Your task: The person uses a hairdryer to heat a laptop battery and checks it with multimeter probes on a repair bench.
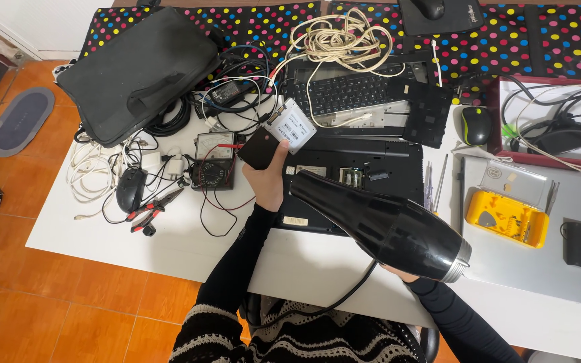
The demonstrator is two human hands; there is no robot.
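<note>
Here the left hand point(268, 176) is raised over the middle of the white table point(169, 242), fingers clenched around two flat drives held together: a black one point(259, 149) at the hand's 11 o'clock and a silver drive point(292, 126) at its 1 o'clock, whose top carries a white rectangular label with small dark print. The right hand point(401, 273) is almost wholly hidden under the rear of a glossy black hair dryer point(383, 224); it grasps the dryer near the chrome ring, with the nozzle aimed toward 10 o'clock, just short of the left wrist. The dryer's black cord hangs down toward the person's patterned jumper.

Under the dryer lies an opened black laptop base point(354, 168), and its detached keyboard point(344, 91) sits at 12 o'clock from that. A coil of cream cable point(344, 37) rests at the keyboard's 12 o'clock. At 9 o'clock from the left hand stand an analogue multimeter point(213, 158) with red leads, red-handled pliers point(149, 212) and a black mouse point(130, 189). A black laptop bag point(139, 70) lies at 10 o'clock. At 3 o'clock from the dryer sits a yellow tool tray point(507, 218) with a clear plastic case point(512, 180) just above it.
</note>
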